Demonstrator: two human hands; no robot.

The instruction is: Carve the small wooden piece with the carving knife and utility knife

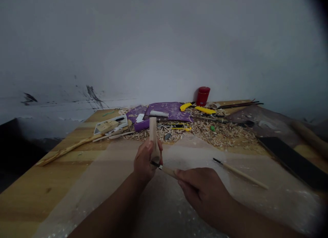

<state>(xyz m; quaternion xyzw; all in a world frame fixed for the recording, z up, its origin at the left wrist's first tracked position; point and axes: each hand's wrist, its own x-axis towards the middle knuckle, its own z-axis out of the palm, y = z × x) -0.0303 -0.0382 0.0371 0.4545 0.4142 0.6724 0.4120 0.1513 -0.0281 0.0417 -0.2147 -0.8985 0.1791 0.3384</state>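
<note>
Carving workspace against a scuffed wall [164,43]

This looks like a small woodworking workshop; whether it is inside a home cannot be told. Wood shavings [225,133] lie thick along the far edge of the wooden worktop [53,178], with yellow-handled knives [205,110] among them. A long peeled stick [69,150] lies near the left edge, a slim dark-tipped tool [241,173] toward the right. Between these, the right hand [205,186] holds a carving tool [169,171] to a piece of wood [153,128] in the left hand [143,159].
</note>
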